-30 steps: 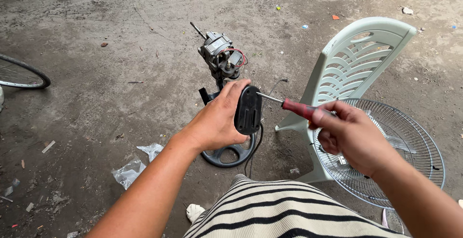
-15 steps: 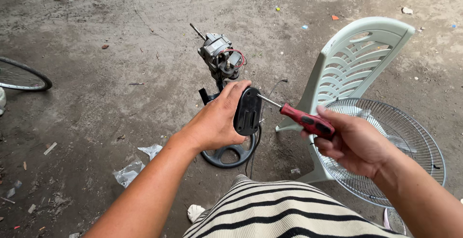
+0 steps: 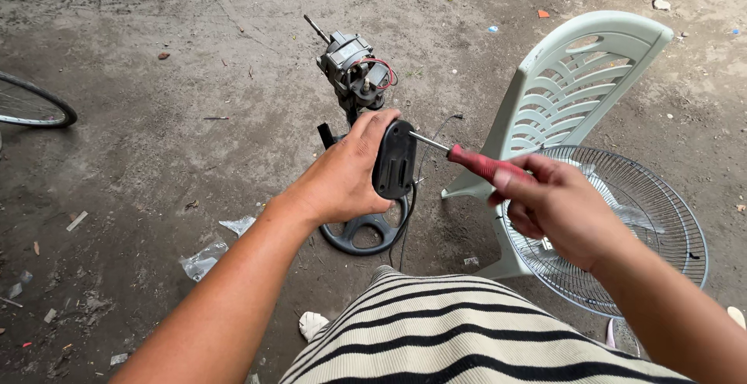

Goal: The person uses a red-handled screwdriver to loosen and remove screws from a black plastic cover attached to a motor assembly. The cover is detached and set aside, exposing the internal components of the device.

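Right now, at the frame's centre, your left hand (image 3: 342, 178) clasps the black housing (image 3: 394, 159) to steady it on the fan stand below the bare motor (image 3: 354, 65), while your right hand (image 3: 556, 209) grips the red-handled screwdriver (image 3: 475, 162), its tip meeting the housing.

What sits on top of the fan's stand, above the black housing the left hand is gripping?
A bare grey fan motor with red wires and a shaft pointing up-left. The left hand and the black housing hide the neck below it, so how the motor joins the stand cannot be seen.
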